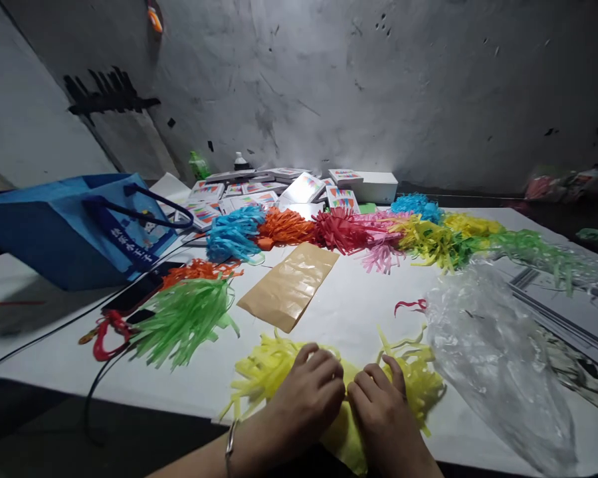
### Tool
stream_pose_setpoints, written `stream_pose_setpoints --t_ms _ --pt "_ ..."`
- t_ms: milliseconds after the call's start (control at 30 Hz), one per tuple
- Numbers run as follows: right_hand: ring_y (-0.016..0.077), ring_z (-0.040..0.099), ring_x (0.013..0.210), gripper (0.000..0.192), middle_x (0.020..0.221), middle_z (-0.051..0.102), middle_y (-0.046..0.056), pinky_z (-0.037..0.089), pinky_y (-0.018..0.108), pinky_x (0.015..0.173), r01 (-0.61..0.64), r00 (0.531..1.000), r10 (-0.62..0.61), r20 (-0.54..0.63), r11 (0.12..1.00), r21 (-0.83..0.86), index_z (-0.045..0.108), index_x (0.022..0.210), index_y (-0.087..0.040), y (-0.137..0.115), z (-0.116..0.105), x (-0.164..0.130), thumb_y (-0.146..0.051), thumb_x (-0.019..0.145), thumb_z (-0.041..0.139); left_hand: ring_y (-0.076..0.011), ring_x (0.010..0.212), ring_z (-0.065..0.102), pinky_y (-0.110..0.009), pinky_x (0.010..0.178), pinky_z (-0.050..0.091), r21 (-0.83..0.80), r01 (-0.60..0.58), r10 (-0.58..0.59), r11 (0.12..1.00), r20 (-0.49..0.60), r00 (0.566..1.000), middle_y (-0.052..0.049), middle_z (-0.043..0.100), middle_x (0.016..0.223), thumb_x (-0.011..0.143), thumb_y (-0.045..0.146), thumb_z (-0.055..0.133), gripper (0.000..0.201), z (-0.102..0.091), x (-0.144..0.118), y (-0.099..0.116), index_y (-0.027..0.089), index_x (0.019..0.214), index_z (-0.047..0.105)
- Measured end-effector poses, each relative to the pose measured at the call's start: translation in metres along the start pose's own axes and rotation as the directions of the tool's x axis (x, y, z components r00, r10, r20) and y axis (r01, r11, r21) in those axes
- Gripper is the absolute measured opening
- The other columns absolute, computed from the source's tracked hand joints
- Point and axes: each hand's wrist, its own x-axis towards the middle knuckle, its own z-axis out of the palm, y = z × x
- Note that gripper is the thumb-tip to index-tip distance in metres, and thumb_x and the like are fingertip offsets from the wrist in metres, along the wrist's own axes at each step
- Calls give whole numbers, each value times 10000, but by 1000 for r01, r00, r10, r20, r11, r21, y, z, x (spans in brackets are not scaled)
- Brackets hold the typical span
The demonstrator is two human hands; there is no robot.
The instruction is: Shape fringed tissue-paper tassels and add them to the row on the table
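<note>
On the white paper-covered table I see a crumpled clear plastic bag; left of it, at the near edge, lies a yellow fringed tissue-paper tassel, which my left hand and right hand pinch with curled fingers.

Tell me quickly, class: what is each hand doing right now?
Left hand: fingers curled, pressing on the yellow fringed paper.
Right hand: fingers curled, pinching the same yellow paper beside the left hand.

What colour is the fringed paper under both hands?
Yellow. The fringed paper lies under the left hand and right hand, seen from the head view.
</note>
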Motion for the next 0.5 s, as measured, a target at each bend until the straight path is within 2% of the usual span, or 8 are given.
stream_pose_setpoints --t_ms 100,167,267,333,400,433,467,500 --pt "167 540 744 300 708 583 -33 249 417 1065 -94 991 100 -88 993 66 554 750 -228 0 1 6 -104 980 407 -179 822 549 -308 795 437 -45 -129 129 991 -11 992 -22 659 862 938 111 576 139 6 -13 9 201 834 589" --pt "162 583 774 252 763 631 -31 270 410 1062 -187 957 205 -205 977 105 608 832 -232 6 -2 8 -149 999 438 -201 911 590 -305 830 469 -8 -96 96 995 9 995 -44 702 1003 912 191 651 60 14 -21 8 212 959 621" --pt "161 651 852 154 860 696 -17 359 376 1031 -274 872 274 -405 960 61 644 964 -236 27 -18 3 -170 996 510 -279 1011 628 -371 879 495 98 44 -50 994 63 997 -95 712 1151 801 420 768 500 23 -25 -3 221 1228 601" --pt "175 679 873 98 903 721 7 453 329 922 -339 820 293 -492 941 -4 640 997 -226 49 -40 -15 -185 984 551 -318 1058 642 -401 909 492 131 55 -71 990 117 991 -116 715 1193 761 498 775 653 24 -25 -14 232 1321 571" --pt "192 704 810 99 924 742 38 505 297 710 -447 752 356 -555 894 -32 640 1031 -209 74 -72 -44 -221 984 554 -332 1123 645 -410 943 487 163 44 -63 986 114 991 -124 698 1280 780 478 757 639 23 -24 -27 251 1346 569" --pt "198 707 741 131 877 750 24 510 306 644 -546 678 422 -602 837 -28 643 1057 -224 85 -91 -62 -257 994 533 -333 1155 644 -407 945 494 185 41 -60 982 98 993 -121 682 1326 792 459 748 614 22 -24 -34 262 1348 575" --pt "221 700 697 176 814 742 16 510 340 627 -611 628 436 -645 789 -61 662 1076 -250 95 -111 -81 -296 997 512 -331 1168 648 -401 934 509 208 41 -57 977 75 996 -114 674 1349 800 439 742 589 21 -25 -43 273 1342 584" --pt "247 697 687 212 785 735 14 515 379 634 -626 646 427 -633 771 -119 682 1100 -284 103 -132 -100 -341 987 513 -323 1152 666 -391 905 532 228 33 -45 973 47 998 -104 680 1347 805 413 737 554 20 -26 -51 286 1326 600"
